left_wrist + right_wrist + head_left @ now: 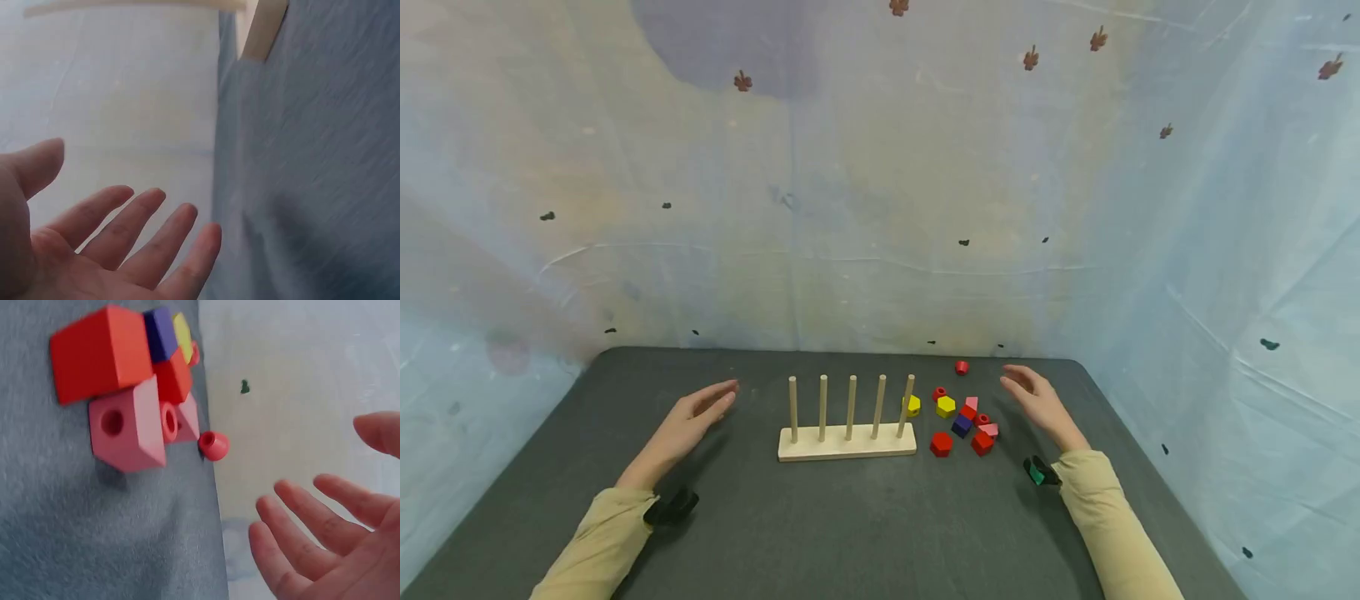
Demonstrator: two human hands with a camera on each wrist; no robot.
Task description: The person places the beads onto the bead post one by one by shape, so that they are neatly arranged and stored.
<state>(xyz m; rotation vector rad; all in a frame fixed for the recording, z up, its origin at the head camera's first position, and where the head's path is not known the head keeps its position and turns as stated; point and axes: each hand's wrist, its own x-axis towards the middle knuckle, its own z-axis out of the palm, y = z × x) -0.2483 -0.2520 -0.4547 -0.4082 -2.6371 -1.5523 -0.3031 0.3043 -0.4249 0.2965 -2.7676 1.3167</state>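
Note:
A pale wooden peg board point(847, 444) with several upright bare pegs stands mid-table. To its left, my left hand point(688, 421) hovers with fingers extended, holding nothing; its spread fingers also show in the left wrist view. My right hand point(1041, 404) is raised to the right of a cluster of coloured blocks, likewise holding nothing. That cluster has a red hexagonal block point(941, 444), a red cube point(982, 442), a dark blue block point(962, 425) and a yellow hexagonal block point(945, 407). In the right wrist view a pink block point(128, 428) shows a round hole.
A red rounded bead point(962, 367) lies apart near the table's far edge. Another yellow block point(913, 406) sits partly behind the rightmost peg. Patterned curtains point(865, 183) hang behind and beside the dark table point(850, 533).

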